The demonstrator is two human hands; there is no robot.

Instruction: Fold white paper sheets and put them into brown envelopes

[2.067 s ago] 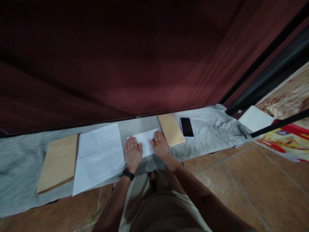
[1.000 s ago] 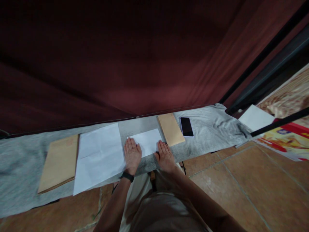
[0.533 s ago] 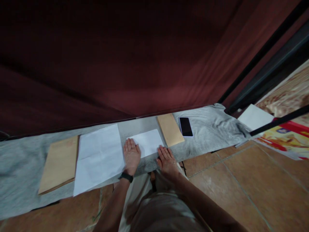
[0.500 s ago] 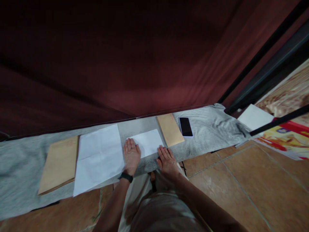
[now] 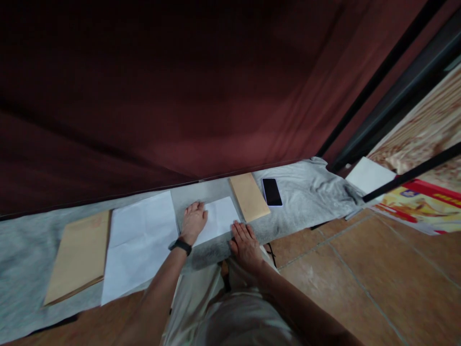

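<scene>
A small folded white paper [image 5: 219, 218] lies on a grey cloth [image 5: 306, 192] spread over a low surface. My left hand [image 5: 193, 220], with a black band on its wrist, rests flat on the paper's left end, fingers apart. My right hand [image 5: 245, 242] lies flat on the cloth just below the paper's right corner, holding nothing. A narrow brown envelope [image 5: 249, 197] sits right of the paper. A larger creased white sheet [image 5: 139, 245] lies to the left.
A black phone [image 5: 272, 191] lies beyond the narrow envelope. A big brown envelope [image 5: 77, 254] sits far left. A dark red curtain [image 5: 180, 96] hangs behind. Terracotta floor tiles [image 5: 378, 269] spread to the right, with a white sheet [image 5: 369, 175] and colourful print [image 5: 418, 206] further right.
My right hand has slid off the folded paper toward me onto the cloth. My left hand has moved up along the paper's left end. The view has shifted slightly.
</scene>
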